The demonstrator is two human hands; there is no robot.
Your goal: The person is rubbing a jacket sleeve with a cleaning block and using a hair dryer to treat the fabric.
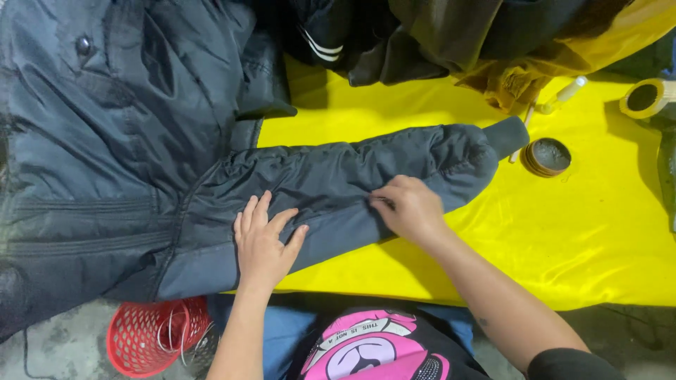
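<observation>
A dark grey padded jacket (pixel 127 141) lies spread over a yellow cloth-covered table (pixel 584 232), its sleeve (pixel 422 151) stretched out to the right. My left hand (pixel 263 243) rests flat on the sleeve with fingers spread, holding nothing. Further right on the same sleeve, my right hand (pixel 408 207) has its fingertips pinched together at a spot on the fabric; whether it holds a small tool or only the cloth is too small to tell.
A round open tin (pixel 548 156) sits right of the cuff, with a white tube (pixel 563 93) behind it and a tape roll (pixel 644 97) at the far right. Dark and mustard garments (pixel 458 35) pile up at the back. A red mesh basket (pixel 158 336) stands on the floor.
</observation>
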